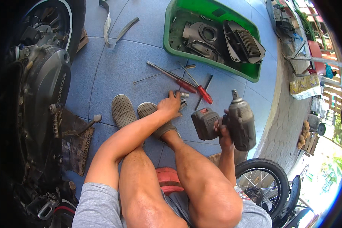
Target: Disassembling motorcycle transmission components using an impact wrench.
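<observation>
My left hand [170, 104] reaches down beside my right shoe [150, 112], fingers bent at small metal sockets [184, 95] on the floor; what they grip is hidden. My right hand [223, 133] holds a black cordless impact wrench [241, 123] by its handle, with its bare square drive pointing forward and its battery [205, 123] toward the left. Just beyond my hands lie red-handled screwdrivers [204, 95], a thin metal rod [148, 79] and a dark bar [204, 91].
A motorcycle [38, 106] stands at left, with cardboard [74, 155] below. A green bin [171, 41] holds dark parts and an air filter. Metal strips [127, 28] lie on blue tiles. A spoked wheel [262, 169] is at lower right, a red object [167, 178] between my legs.
</observation>
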Demonstrator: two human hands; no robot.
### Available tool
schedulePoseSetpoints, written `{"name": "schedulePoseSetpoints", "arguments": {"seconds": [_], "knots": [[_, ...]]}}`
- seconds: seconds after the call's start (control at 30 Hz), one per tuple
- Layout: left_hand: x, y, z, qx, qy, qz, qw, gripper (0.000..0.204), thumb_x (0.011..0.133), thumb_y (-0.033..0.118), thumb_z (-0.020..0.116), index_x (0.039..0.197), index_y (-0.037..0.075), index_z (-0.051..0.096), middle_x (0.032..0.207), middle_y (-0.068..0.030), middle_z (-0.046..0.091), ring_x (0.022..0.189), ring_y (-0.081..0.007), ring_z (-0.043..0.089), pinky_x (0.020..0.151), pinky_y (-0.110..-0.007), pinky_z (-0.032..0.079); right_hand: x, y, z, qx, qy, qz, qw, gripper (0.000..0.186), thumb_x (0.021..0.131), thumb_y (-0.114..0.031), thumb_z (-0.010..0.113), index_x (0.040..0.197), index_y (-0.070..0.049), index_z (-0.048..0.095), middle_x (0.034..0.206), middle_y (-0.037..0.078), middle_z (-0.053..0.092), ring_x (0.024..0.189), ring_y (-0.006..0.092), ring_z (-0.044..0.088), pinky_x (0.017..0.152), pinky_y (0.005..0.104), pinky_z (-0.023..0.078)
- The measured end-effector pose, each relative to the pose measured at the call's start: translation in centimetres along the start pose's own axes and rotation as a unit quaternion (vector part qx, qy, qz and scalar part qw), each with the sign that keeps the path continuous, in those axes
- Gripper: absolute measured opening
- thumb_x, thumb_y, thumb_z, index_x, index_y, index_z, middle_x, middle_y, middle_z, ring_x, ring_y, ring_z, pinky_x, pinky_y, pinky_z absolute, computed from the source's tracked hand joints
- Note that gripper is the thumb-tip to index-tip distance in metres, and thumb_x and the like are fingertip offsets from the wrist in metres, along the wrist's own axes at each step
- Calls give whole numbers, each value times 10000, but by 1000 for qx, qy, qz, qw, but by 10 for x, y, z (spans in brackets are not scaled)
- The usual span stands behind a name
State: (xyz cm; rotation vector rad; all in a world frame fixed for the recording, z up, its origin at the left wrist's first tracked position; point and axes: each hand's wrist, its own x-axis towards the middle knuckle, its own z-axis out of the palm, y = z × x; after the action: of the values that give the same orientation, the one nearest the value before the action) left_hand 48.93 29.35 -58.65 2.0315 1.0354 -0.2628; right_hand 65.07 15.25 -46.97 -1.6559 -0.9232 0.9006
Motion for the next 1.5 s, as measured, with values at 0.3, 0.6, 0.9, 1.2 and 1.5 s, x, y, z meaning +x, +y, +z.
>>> {"name": "schedulePoseSetpoints", "arguments": {"seconds": [0.3, 0.6, 0.9, 1.2, 1.5], "knots": [[28, -9, 11, 4, 58, 24, 998, 618, 763, 235, 716, 1233, 29, 371, 1138, -266, 493, 867, -430, 632, 739, -485, 529, -7, -21, 11, 67, 35, -32, 997, 679, 828, -336, 642, 1340, -8, 341, 723, 26, 431, 647, 143, 453, 610, 284, 405], [1, -24, -47, -120, 157, 6, 980, 474, 760, 283, 723, 1045, -32, 514, 745, -214, 626, 812, -371, 656, 698, -453, 514, -14, -19, 9, 42, 12, -38, 998, 609, 838, -333, 631, 1261, 38, 399, 729, 46, 467, 633, 156, 484, 597, 302, 430], [-36, -29, -90, -259, 201, -70, 942, 401, 754, 299, 721, 928, -45, 613, 676, -188, 615, 671, -322, 638, 644, -408, 483, 2, -48, 7, 182, -68, -26, 981, 539, 767, -482, 713, 1050, -73, 505, 720, -2, 431, 665, 130, 443, 600, 259, 377], [-50, -37, -108, -382, 212, -69, 897, 296, 831, 255, 660, 892, -31, 615, 610, -74, 559, 541, -166, 559, 519, -329, 449, 7, -49, 26, 205, -126, -98, 966, 556, 788, -430, 672, 1123, -43, 455, 648, 43, 461, 556, 175, 468, 553, 321, 409], [-89, -32, -142, -687, 207, -83, 692, 258, 936, 237, 534, 1015, -9, 527, 592, 19, 417, 442, -77, 428, 377, -229, 377, 8, -21, 28, 131, -135, -128, 974, 504, 865, -476, 564, 1109, -40, 502, 654, 78, 508, 577, 209, 497, 565, 337, 415]]}}
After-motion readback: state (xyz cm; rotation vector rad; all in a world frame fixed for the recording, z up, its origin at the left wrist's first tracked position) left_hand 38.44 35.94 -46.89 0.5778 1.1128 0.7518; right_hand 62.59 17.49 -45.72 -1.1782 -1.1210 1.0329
